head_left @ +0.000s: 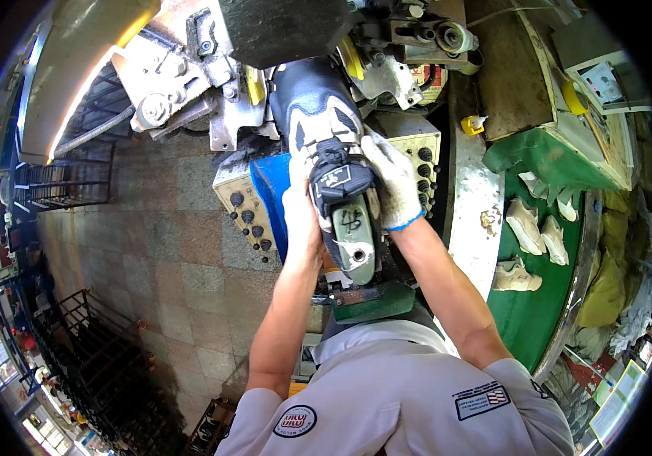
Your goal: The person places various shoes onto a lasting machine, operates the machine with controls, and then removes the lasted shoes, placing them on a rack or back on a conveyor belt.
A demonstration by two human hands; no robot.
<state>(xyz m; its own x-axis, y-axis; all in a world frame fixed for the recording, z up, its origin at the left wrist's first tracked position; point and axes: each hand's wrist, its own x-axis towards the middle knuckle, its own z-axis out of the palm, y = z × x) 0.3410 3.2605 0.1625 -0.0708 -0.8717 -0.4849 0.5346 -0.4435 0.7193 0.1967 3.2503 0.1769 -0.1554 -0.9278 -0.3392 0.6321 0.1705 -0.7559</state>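
Observation:
A black and white shoe upper (313, 102) is stretched over a green shoe last (351, 220), its toe pointing away from me into a machine. My bare left hand (301, 209) is closed along the shoe's left side near the heel. On the opposite side, my right hand (396, 178), in a white glove with a blue cuff, grips the shoe beside the laces and tongue. Metal clamp parts with yellow pieces (255, 85) flank the toe. A dark block (284, 30) overhangs the toe and hides its tip. Some fingertips are out of sight against the shoe.
Knobbed control panels (244, 213) sit on both sides below the clamps. To the right, a green conveyor (516, 311) carries several cream shoe uppers (523, 226), past a metal ledge (472, 205). Black racks (98, 365) stand on the tiled floor at left.

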